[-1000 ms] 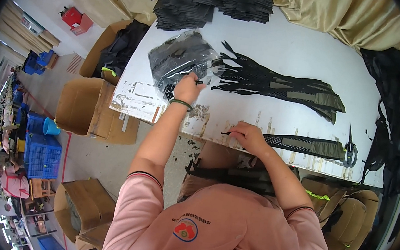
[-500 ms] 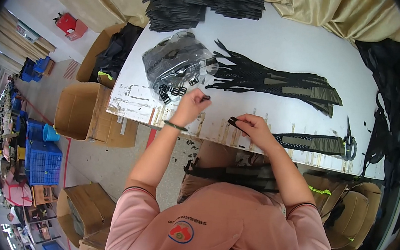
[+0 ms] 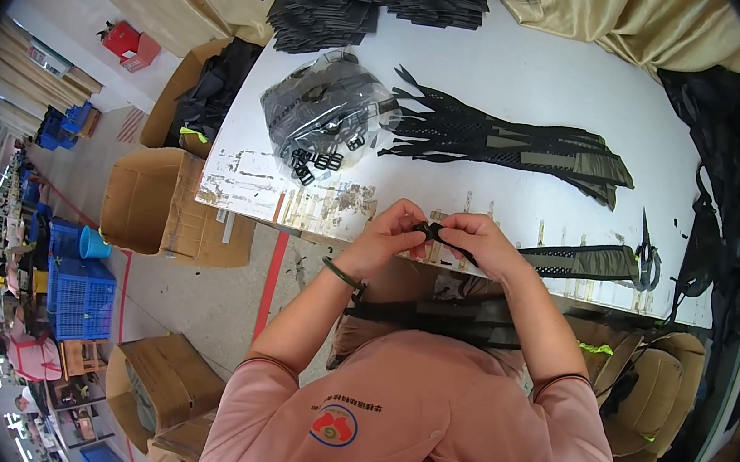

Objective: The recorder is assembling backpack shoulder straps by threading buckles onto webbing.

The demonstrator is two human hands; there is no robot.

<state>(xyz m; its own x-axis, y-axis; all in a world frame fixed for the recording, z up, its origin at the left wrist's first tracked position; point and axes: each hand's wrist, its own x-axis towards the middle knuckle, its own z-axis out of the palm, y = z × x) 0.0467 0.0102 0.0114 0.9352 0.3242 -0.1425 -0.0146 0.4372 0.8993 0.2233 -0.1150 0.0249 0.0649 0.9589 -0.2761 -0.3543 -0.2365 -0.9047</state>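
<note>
Over the table's near edge my two hands meet, fingertips almost touching. In a pinch, my left hand holds a small black buckle. My right hand grips the narrow black end of a strap, pressed against the buckle. Whether the webbing passes through the buckle is hidden by the fingers. The strap's wider mesh and olive part lies on the table to the right. Beyond my left hand sits a clear plastic bag of black buckles, several of them at its mouth.
Several similar mesh straps lie in a fanned bundle mid-table. Black scissors rest at the right, near hanging black straps. Stacked black pieces stand at the back. Cardboard boxes flank the table on the left.
My left hand has moved right and nearer, away from the plastic bag, carrying the buckle to the strap end in my right hand. The right hand has stayed nearly in place.
</note>
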